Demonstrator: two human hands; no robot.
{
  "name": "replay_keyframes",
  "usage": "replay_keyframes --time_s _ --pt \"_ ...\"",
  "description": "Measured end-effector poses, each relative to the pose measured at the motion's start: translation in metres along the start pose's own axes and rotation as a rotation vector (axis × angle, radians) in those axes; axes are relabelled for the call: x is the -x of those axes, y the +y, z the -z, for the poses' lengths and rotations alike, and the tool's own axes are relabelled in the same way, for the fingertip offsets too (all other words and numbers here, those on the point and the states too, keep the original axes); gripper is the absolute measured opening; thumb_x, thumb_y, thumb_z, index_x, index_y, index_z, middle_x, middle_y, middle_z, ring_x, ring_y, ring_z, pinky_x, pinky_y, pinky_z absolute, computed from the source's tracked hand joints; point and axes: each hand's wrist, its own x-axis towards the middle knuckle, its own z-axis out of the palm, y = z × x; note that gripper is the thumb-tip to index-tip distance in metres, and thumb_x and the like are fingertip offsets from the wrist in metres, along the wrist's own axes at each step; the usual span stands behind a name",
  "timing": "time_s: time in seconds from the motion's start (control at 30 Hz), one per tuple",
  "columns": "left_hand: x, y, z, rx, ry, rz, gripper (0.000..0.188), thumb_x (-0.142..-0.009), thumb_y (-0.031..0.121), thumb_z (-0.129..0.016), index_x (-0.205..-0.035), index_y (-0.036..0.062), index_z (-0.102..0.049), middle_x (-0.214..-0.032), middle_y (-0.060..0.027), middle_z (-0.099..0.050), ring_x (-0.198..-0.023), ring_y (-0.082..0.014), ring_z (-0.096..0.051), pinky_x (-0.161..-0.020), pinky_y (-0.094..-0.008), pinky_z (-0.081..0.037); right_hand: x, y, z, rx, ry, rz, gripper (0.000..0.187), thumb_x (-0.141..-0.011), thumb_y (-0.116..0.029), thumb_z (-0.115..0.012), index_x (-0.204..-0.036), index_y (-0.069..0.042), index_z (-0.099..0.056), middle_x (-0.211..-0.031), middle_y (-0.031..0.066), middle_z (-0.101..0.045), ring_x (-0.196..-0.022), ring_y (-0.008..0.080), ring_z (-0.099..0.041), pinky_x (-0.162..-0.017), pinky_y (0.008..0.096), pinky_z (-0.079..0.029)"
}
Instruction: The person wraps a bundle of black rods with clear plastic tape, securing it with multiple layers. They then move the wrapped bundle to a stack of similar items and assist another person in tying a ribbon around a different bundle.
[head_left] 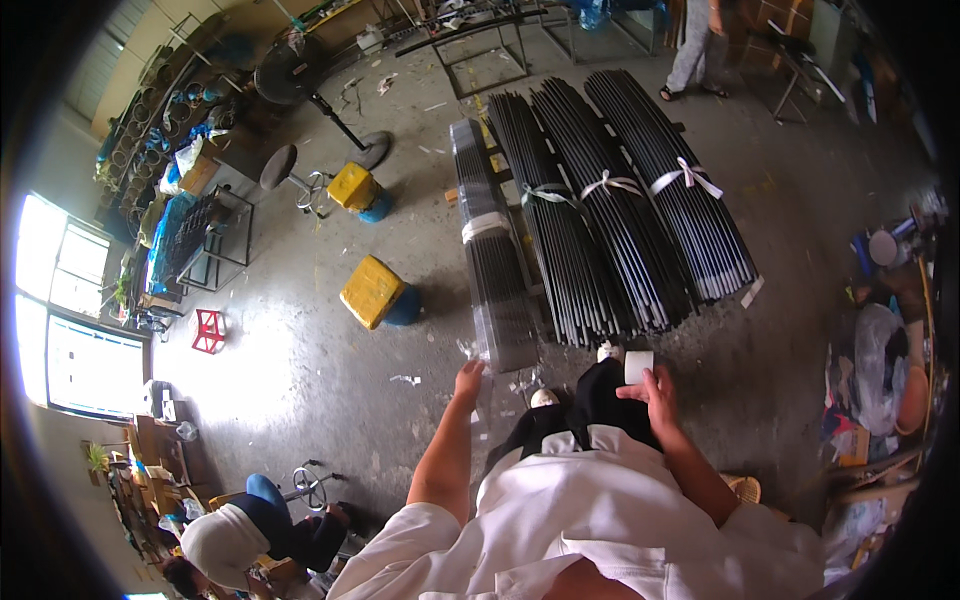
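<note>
A long bundle of dark rods (497, 300) in clear plastic wrap, banded with white tape, lies at the left of a row. At its near end my left hand (469, 381) is closed, its fingertips on a loose wisp of the clear plastic wrap (467, 348). My right hand (656, 394) grips a roll of white tape (638, 366), held in front of my right leg, apart from the bundles. To the right of the wrapped bundle lie a bundle of black rods (562, 235), another (612, 215) and a third (668, 175), each tied with a white strip.
Yellow-topped blue stools (372, 291) (354, 187) stand at the left, with a red stool (208, 331) farther off. A pedestal fan (340, 120) is beyond them. One person (245, 540) sits at lower left; another (692, 50) stands at the far right. Clutter (880, 360) lines the right side.
</note>
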Motion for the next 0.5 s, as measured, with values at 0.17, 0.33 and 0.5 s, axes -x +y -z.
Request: replay_keyframes --time_s 0.17,0.33,0.5 --pt "0.075 0.078 -0.020 0.310 -0.168 0.023 0.056 -0.094 0.039 -0.059 -0.139 0.0069 -0.049 -0.136 -0.0068 -0.055 -0.124 -0.0224 -0.052 -0.099 -0.0367 -0.042 -0.012 -0.009 0.030 -0.073 -0.047 -0.092 0.042 -0.100 -0.026 -0.051 -0.125 0.006 -0.042 -0.092 0.0254 -0.069 -0.083 0.0324 -0.071 -0.083 0.0400 -0.057" --pt "0.216 0.229 -0.031 0.537 -0.653 -0.355 0.075 -0.094 0.049 -0.055 -0.150 0.0060 -0.031 -0.151 -0.0155 -0.038 -0.138 -0.0315 -0.040 -0.110 -0.0454 -0.034 -0.038 -0.040 0.053 0.044 -0.113 -0.158 0.043 -0.098 -0.026 -0.055 -0.133 -0.003 -0.047 -0.105 0.0155 -0.070 -0.089 0.0222 -0.071 -0.077 0.0314 -0.055" --pt "0.304 0.367 -0.093 0.686 -1.368 -0.788 0.094 -0.085 0.075 -0.047 -0.155 0.0188 -0.022 -0.156 -0.0295 -0.017 -0.139 -0.0493 -0.028 -0.111 -0.0601 -0.025 -0.055 -0.064 0.103 -0.032 -0.070 -0.137 0.041 -0.098 -0.034 -0.052 -0.122 -0.001 -0.055 -0.100 0.0164 -0.071 -0.087 0.0220 -0.071 -0.072 0.0294 -0.055"
